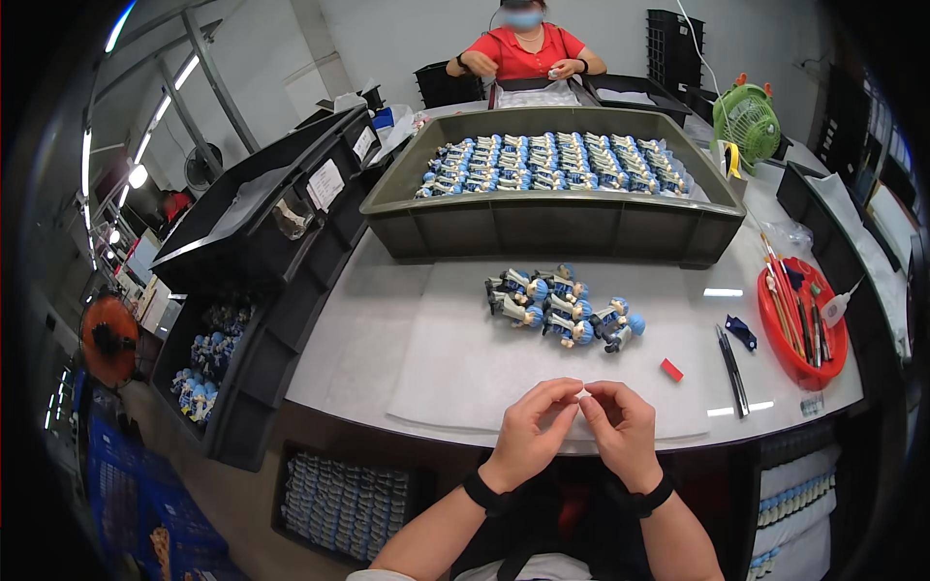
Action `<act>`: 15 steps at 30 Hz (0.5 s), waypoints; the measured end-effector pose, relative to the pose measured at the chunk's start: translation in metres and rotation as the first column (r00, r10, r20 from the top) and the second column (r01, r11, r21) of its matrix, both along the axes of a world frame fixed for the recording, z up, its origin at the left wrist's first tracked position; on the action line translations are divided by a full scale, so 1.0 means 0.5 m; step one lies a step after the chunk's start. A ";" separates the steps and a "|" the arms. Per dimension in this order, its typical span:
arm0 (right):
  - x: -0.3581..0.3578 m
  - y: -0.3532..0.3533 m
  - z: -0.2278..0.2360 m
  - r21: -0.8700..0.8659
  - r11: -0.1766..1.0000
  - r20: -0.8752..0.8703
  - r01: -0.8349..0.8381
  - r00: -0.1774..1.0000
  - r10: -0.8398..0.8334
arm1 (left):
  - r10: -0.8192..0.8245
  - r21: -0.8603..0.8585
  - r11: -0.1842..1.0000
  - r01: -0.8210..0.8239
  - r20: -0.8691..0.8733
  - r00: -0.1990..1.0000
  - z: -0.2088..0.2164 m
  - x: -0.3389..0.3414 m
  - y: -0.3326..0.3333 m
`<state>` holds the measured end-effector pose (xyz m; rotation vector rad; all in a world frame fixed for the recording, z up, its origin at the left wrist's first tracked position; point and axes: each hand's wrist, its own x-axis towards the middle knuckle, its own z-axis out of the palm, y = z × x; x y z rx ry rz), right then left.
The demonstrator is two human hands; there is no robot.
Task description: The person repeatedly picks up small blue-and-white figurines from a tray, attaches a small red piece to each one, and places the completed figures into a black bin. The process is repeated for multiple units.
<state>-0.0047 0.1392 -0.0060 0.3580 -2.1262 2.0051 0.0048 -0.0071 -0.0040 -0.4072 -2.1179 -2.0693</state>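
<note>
Both my hands meet above the near edge of the white table. My left hand (533, 427) and my right hand (621, 426) are closed, fingertips pinching a tiny white piece (582, 394) between them; its kind is too small to tell. Just beyond lies a loose group of blue-haired figurines (567, 306) on a white sheet (446, 363). A small red block (671, 370) rests to the right of them, with black tweezers (733, 370) farther right.
A large grey-green bin (542, 228) of lined-up figurines stands at the back. At right are a red tray (770, 324) with brushes and a green fan (748, 121). Black crates (262, 373) stand left. A co-worker in red (526, 50) sits across.
</note>
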 end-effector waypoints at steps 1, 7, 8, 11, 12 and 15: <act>0.001 -0.003 0.000 0.003 1.000 -0.007 -0.002 1.000 0.002 | 0.008 -0.080 0.997 -0.013 -0.062 0.998 0.011 0.006 -0.004; 0.002 0.010 0.001 0.071 0.997 -0.042 0.016 0.999 -0.013 | -0.037 -0.409 0.907 -0.103 -0.319 0.947 0.146 0.008 -0.024; 0.003 0.006 0.001 0.067 0.998 -0.053 0.009 0.999 -0.005 | -0.039 -0.466 0.872 -0.151 -0.374 0.927 0.163 -0.004 -0.040; 0.002 0.008 0.000 0.085 0.996 -0.071 0.011 0.997 -0.005 | -0.112 -0.598 0.763 -0.246 -0.496 0.861 0.200 -0.087 -0.086; 0.002 0.010 0.002 0.100 0.995 -0.068 0.003 0.998 0.004 | -0.139 -0.648 0.710 -0.277 -0.514 0.846 0.214 -0.119 -0.099; 0.002 0.004 0.001 0.083 0.997 -0.077 -0.002 0.997 0.008 | -0.183 -0.778 0.552 -0.299 -0.463 0.867 0.229 -0.202 -0.137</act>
